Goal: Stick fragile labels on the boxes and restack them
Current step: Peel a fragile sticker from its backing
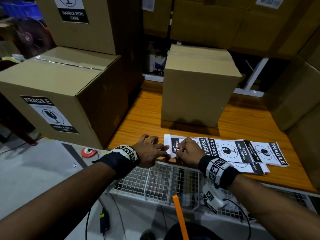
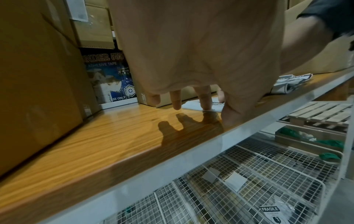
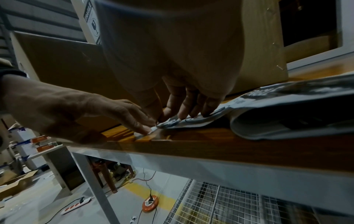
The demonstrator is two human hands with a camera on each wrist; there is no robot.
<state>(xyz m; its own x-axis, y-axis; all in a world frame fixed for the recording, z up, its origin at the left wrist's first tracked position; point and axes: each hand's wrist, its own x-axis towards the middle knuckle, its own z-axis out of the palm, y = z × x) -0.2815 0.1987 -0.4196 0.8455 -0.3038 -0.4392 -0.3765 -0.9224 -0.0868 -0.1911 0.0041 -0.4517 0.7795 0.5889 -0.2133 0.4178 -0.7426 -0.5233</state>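
Labelled box [image 1: 57, 94]: large carton at left, fragile label on its front face, another labelled carton stacked behind it. Plain box [image 1: 199, 87]: upright on the wooden bench [image 1: 142, 118], no label on the visible faces. Fragile labels [image 1: 230, 151]: overlapping sheets lying flat near the bench's front edge, in front of the plain box. Right hand [image 1: 187, 150]: fingers curled, pinching the leftmost label's near corner. Left hand [image 1: 150, 151]: fingers spread, fingertips pressing that label's left edge.
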